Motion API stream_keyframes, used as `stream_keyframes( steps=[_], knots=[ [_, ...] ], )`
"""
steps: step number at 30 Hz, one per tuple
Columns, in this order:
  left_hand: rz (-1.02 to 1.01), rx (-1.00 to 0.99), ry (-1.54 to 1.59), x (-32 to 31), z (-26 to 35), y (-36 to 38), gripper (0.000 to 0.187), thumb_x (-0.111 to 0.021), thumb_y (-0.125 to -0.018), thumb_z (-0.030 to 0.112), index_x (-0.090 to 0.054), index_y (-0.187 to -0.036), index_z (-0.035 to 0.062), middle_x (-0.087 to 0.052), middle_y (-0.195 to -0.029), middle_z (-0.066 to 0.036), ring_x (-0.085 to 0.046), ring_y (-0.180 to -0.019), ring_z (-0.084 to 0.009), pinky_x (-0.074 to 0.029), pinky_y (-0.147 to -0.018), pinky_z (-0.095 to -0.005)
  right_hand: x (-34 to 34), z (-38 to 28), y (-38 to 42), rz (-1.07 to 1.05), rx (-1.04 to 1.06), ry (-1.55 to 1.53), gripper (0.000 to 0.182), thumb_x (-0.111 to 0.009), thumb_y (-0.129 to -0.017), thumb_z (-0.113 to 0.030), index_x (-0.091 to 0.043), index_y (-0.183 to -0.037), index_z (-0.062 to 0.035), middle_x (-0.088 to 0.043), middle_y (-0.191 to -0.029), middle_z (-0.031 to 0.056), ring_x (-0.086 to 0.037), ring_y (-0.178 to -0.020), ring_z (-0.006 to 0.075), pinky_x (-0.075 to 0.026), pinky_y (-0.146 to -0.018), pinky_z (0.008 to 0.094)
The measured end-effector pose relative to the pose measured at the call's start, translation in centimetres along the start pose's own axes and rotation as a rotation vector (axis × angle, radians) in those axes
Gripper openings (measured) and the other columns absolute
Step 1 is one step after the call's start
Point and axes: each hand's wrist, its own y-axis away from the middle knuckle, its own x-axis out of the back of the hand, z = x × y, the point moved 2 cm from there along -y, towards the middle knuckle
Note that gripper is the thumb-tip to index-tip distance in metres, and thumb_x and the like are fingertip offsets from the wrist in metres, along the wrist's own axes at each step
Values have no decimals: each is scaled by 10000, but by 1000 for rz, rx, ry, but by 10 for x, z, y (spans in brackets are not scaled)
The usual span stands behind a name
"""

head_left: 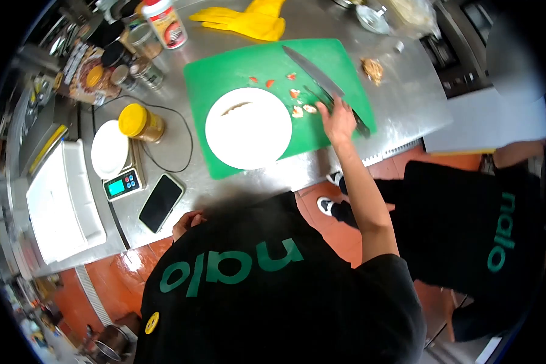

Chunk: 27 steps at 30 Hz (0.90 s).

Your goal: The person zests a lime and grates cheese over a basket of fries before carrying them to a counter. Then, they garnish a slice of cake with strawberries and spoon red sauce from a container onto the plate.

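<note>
My right hand (338, 121) reaches over the right part of a green cutting board (224, 74), at the handle end of a large knife (312, 68). Its fingers are partly spread; a thin dark utensil lies by the fingertips, and no firm hold on it shows. On the board's left half rests a white plate (249, 136) with a curved pale mark near its top. Small red pieces (270, 83) and whitish pieces (297, 112) lie between plate and knife. My left hand (188, 223) is low at the counter's front edge, its fingers curled and partly hidden by my black shirt.
Left of the board are a yellow-lidded jar (141, 123), a scale (122, 184) holding a white dish, a phone (162, 202) and a white tray (73, 200). Yellow gloves (242, 21) lie behind. Another person (467, 236) in black stands at right.
</note>
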Motion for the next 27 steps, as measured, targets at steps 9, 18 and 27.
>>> stream_keyframes(
  steps=[9, 18, 27],
  knots=[
    [-385, 194, -53, -42, -50, -7, 191, -587, -873, 179, -624, -962, 14, -623, -797, -29, -576, -733, -98, -457, -666, -225, 42, 96, 209, -188, -665, -237, 290, -554, -847, -285, -622, -963, -29, -627, -799, 173, -599, -789, 348, -468, -699, 394],
    [-204, 16, -447, -108, -13, 62, 400, -482, -915, 281, -618, -695, -25, -557, -542, -54, -506, -495, -111, -375, -473, -261, -49, 242, 148, 68, -1004, -457, 360, -474, -877, -211, -514, -1163, 5, -585, -1097, 210, -555, -1028, 346, -417, -890, 373],
    [-285, 246, -530, -238, -47, 161, 182, -548, -869, 135, -630, -912, -21, -616, -683, -50, -569, -631, -110, -442, -594, -238, -130, 359, 84, 179, -797, -1197, 364, -399, -910, -250, -567, -1084, 22, -597, -1069, 155, -547, -982, 234, -410, -866, 322]
  ],
)
